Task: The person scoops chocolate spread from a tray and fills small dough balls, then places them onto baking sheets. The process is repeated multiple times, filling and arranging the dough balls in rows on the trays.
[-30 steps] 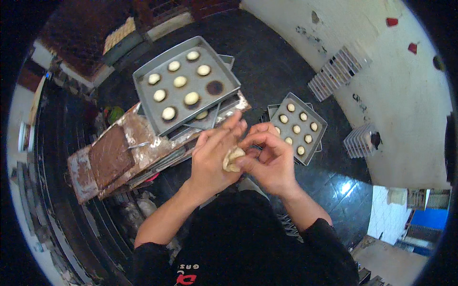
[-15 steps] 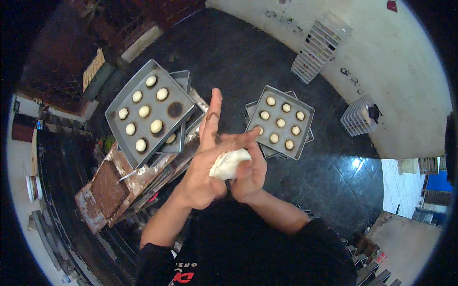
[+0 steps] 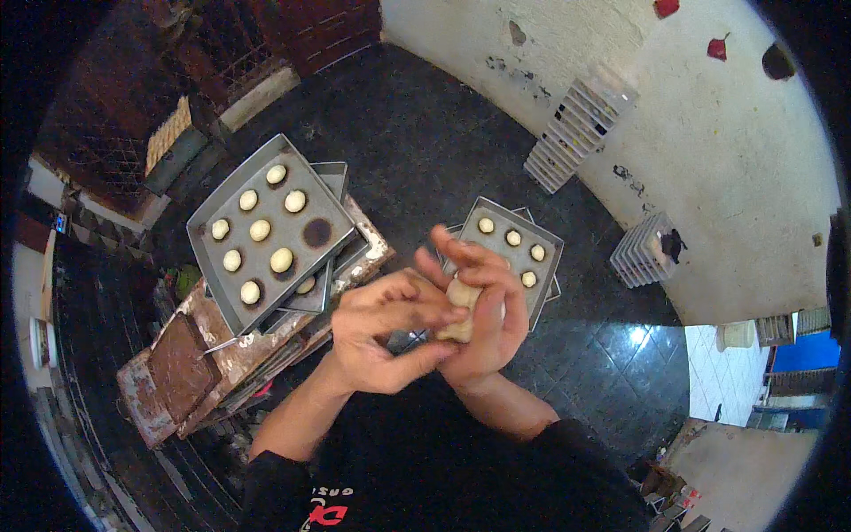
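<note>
A pale lump of dough (image 3: 464, 296) sits between my two hands, in front of my chest. My right hand (image 3: 501, 328) cups it from the right with its fingers curved round it. From the left, my left hand (image 3: 377, 332) is closed, its thumb and fingertips pinching the dough's lower end. Fingers hide much of the lump. To the left, a grey metal tray (image 3: 208, 257) bears several round dough balls (image 3: 259, 230), spaced apart, with one bare dark spot at its right side. Beyond my right hand, another metal tray (image 3: 551, 257) carries more dough balls (image 3: 513, 238), partly covered by my fingers.
Both trays rest on further trays, stacked askew. The left stack stands on a worn, stained table (image 3: 182, 363). White slatted racks (image 3: 581, 120) lean by the far wall, with another rack (image 3: 643, 253) nearer on the right. Dark tiles (image 3: 612, 355) cover the floor.
My left hand's fingers, stretched out before, have curled in onto the dough. The dough has shifted right into my right hand. My view has turned slightly, so the trays appear moved.
</note>
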